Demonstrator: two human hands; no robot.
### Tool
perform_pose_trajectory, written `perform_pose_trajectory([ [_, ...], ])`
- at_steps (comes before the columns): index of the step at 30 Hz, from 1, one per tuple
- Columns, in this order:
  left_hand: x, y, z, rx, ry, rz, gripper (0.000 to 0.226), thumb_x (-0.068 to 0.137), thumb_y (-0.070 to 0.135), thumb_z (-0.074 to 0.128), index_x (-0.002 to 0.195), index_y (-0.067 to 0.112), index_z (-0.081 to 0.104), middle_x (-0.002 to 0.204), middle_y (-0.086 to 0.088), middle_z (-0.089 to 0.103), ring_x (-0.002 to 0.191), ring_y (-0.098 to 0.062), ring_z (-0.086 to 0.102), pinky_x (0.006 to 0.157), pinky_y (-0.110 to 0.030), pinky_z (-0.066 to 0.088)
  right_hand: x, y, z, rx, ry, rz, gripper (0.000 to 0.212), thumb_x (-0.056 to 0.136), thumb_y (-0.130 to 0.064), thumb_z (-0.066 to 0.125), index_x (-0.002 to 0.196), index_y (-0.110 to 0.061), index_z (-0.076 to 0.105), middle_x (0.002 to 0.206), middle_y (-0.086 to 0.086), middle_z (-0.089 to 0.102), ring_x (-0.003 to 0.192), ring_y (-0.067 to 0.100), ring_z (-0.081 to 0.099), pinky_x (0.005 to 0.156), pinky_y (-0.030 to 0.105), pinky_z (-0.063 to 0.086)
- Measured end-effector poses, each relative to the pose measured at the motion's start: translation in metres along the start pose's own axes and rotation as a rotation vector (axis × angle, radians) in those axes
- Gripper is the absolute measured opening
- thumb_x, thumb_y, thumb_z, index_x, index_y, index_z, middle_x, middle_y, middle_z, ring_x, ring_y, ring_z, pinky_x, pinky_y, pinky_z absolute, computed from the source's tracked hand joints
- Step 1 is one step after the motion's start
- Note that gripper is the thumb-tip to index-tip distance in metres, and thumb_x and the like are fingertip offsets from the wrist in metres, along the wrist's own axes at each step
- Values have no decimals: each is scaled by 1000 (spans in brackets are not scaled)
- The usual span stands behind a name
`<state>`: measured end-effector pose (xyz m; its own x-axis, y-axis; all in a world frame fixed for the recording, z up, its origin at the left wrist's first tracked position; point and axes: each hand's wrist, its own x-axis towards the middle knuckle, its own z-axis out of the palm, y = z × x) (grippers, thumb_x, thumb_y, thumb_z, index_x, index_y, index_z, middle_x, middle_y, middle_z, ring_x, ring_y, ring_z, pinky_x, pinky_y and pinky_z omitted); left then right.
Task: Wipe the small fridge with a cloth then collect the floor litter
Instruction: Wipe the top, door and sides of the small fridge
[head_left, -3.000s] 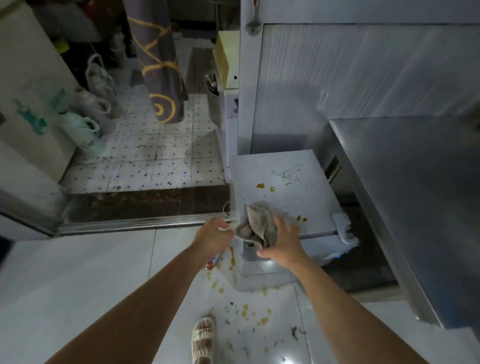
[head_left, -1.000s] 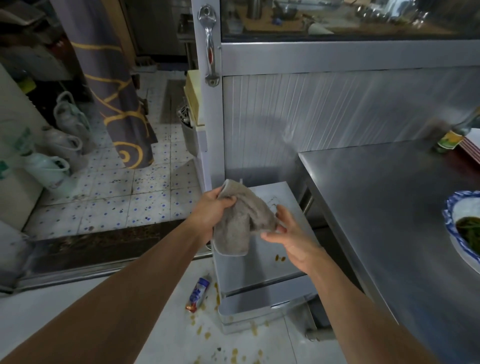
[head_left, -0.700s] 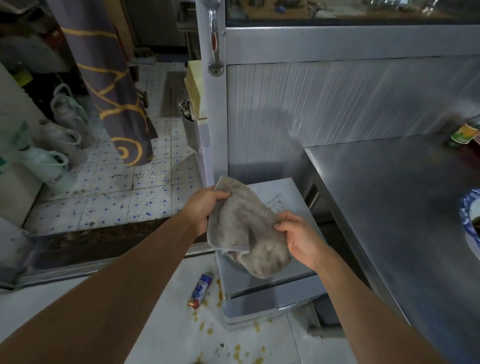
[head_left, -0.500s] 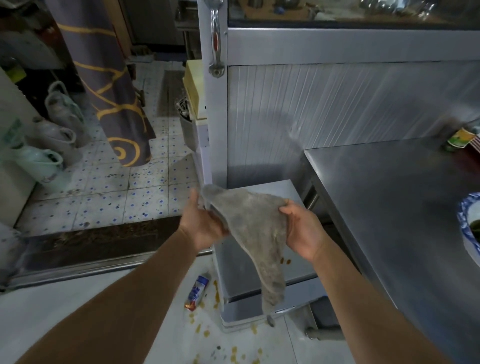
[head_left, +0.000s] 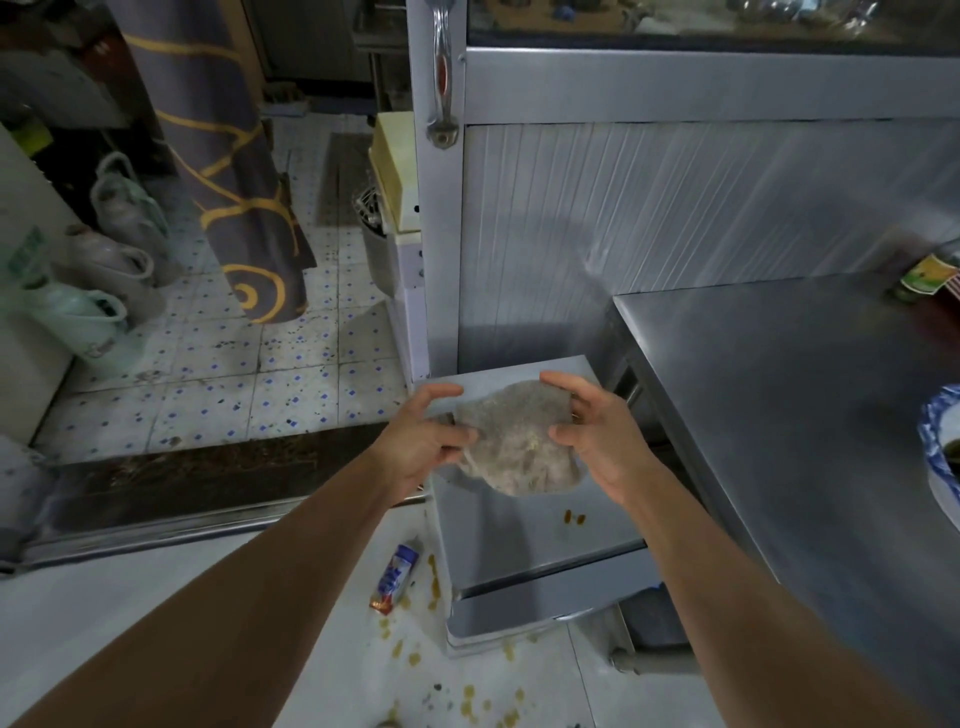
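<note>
A grey cloth is bunched between both hands above the small grey fridge. My left hand pinches its left edge with thumb and fingers. My right hand curls round its right side. Brown specks lie on the fridge top near its front. On the white floor left of the fridge lies a small blue-and-red wrapper. Yellow-brown crumbs are scattered on the floor in front of the fridge.
A steel counter stands close on the right with a blue-patterned bowl and a bottle. A tall steel cabinet is behind the fridge. Left, a raised threshold leads to a tiled floor with jugs and a hanging curtain.
The cloth hung long from both hands half a second ago; now it is gathered into a compact bunch between them. The hands stay above the fridge top.
</note>
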<state>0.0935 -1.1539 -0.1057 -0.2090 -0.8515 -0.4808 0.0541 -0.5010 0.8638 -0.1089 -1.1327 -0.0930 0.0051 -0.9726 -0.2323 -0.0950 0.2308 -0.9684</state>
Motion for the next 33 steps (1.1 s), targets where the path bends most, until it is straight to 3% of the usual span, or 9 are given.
perform_pose_trajectory([
  [3,1,4,9,730,152,241,40,65,1,77,98,21,66,110,-3,48,96,-16,52,80,-18,44,4,-3,1,-516,111,-138,44,76,8,67,112,-18,65,106,-5,64,101,12,60,88,26,52],
  [6,3,9,9,871,214,377,19,70,10,77,88,9,71,97,-2,47,101,-15,50,84,-17,38,4,0,-5,-722,125,-169,18,79,-8,71,88,-22,64,90,-10,57,87,8,57,72,13,43],
  [11,7,3,2,593,5,77,22,79,20,71,92,2,68,99,-12,69,97,-27,65,89,-37,49,11,16,-7,-329,14,105,20,91,-23,58,107,-11,57,105,3,61,100,20,60,86,34,52],
  [15,19,-14,11,467,141,-30,29,84,26,66,98,1,61,102,-18,67,95,-32,65,86,-43,54,20,30,5,-609,218,33,21,94,-33,51,97,-12,49,80,-6,52,72,4,50,60,15,37],
  [18,31,-22,14,406,243,-138,28,86,26,64,101,4,59,104,-18,64,94,-32,63,80,-46,56,24,35,9,-477,267,85,18,94,-31,52,93,-13,46,78,-5,50,74,9,50,59,15,36],
  [21,39,-23,17,66,254,-273,27,92,19,56,113,3,58,95,-15,65,81,-25,63,60,-36,54,24,29,21,-193,72,224,6,93,-19,54,94,-22,49,97,-2,58,91,15,57,77,30,48],
  [25,46,-22,15,-407,203,-378,37,96,32,46,118,3,55,106,-20,63,93,-28,62,75,-39,52,24,32,44,-317,-208,162,43,76,-2,64,109,-27,52,109,-6,56,94,5,57,69,14,48],
  [29,50,-21,4,-276,51,-386,52,97,48,31,113,5,55,100,-12,62,92,-22,59,93,-37,41,35,45,56,-741,-185,16,72,76,-4,67,137,-26,37,129,5,38,118,21,37,100,28,36],
  [33,51,-16,-8,-97,-93,-289,41,98,41,31,100,14,62,103,-1,69,98,-13,62,93,-38,35,54,42,59,-796,-11,-104,43,86,0,50,124,-20,51,110,10,52,102,25,52,86,29,43],
])
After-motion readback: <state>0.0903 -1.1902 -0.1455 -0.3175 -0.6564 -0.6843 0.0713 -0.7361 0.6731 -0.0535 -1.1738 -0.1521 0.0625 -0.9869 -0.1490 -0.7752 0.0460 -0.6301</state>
